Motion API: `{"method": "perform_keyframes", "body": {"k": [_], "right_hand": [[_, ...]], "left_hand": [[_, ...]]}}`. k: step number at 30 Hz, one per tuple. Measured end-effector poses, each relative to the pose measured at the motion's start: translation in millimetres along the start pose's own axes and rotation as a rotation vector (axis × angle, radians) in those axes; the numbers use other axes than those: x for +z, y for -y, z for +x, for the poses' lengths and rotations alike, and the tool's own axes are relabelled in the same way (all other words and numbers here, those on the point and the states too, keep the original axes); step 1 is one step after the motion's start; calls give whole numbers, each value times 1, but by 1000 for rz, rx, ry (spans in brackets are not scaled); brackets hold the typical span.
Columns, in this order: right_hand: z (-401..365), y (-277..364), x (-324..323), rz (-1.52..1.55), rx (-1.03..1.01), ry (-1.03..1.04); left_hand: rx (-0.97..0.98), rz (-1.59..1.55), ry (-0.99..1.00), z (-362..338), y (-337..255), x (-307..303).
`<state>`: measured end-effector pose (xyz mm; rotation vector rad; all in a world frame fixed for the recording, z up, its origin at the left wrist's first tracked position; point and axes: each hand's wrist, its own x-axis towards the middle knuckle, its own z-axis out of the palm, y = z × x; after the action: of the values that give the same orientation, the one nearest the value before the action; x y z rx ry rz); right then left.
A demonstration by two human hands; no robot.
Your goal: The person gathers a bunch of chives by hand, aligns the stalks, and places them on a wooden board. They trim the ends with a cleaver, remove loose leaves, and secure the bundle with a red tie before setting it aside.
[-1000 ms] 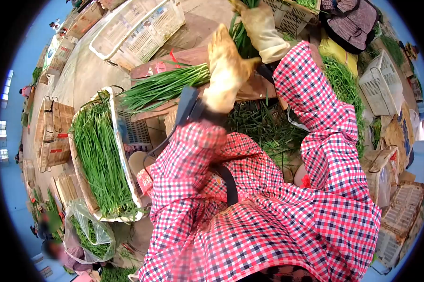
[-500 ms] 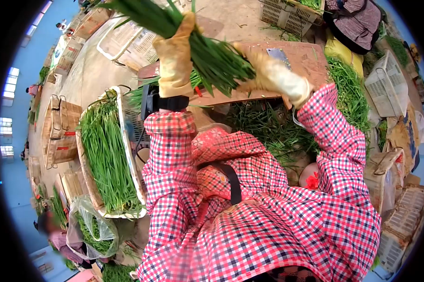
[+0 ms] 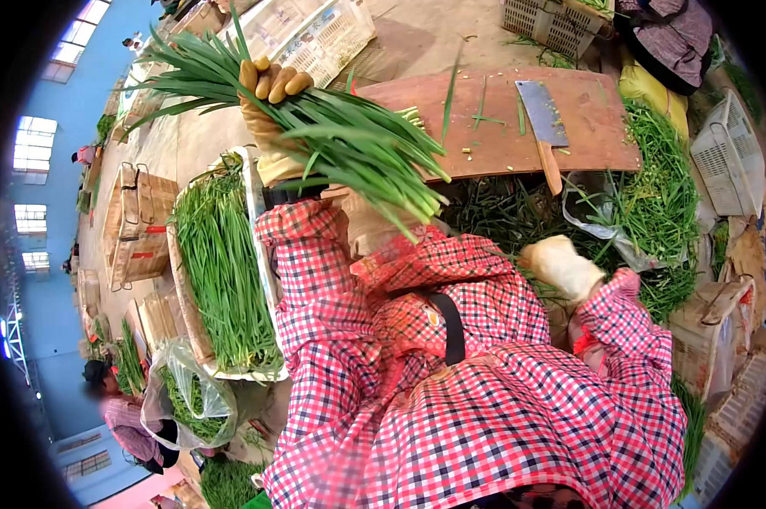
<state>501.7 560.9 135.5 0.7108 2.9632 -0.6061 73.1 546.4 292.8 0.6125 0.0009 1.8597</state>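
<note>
A large bunch of green stalks [image 3: 349, 131] is gripped in my left hand [image 3: 273, 110], which wears a yellowish glove. The pale cut ends point to the lower right, and the long leaves fan out to the upper left. My right hand [image 3: 561, 265], gloved too, is low in front of my checked smock, beside dark loose greens [image 3: 519, 212]; its fingers are hidden. On the reddish board [image 3: 595, 119] lies a cleaver [image 3: 542, 114] with a wooden handle, among a few stray leaves and cut bits.
A white-rimmed crate [image 3: 268, 254] of green stalks stands at left, near a wooden crate [image 3: 137, 227] and a plastic bag [image 3: 205, 416] of greens. Cut greens [image 3: 659, 199] heap up at right. A person [image 3: 128, 420] is at lower left, another [image 3: 676, 38] at upper right.
My left hand has moved left and down with the bunch, now tilted more level. My right hand has come away from the bunch and dropped. The whole cleaver now shows.
</note>
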Motion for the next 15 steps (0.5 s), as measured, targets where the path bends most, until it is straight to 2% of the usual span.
{"method": "perform_keyframes", "body": {"k": [2,3,4,6,8,9,11,13,15], "right_hand": [[2,-1,-47,100,34,34],[19,12,-78,163,-145,-247],[31,30,-109,0,-207,-396],[68,53,-154,151,-415,-594],[97,53,-142,412,-372,-417],[106,54,-130,538,-356,-329],[102,40,-91,433,-229,-200],[71,40,-65,431,-186,-209],[49,40,-61,106,-50,102]], "left_hand": [[5,-62,22,-2,6,2],[2,-96,24,-7,10,2],[-73,-111,149,-4,12,-3],[-73,-204,144,-5,28,1],[-109,-271,167,-9,34,0],[-69,-259,177,-8,34,-4],[-27,-212,157,-13,24,-11],[10,-201,107,-19,13,-17],[8,-176,79,-24,-4,-28]]}}
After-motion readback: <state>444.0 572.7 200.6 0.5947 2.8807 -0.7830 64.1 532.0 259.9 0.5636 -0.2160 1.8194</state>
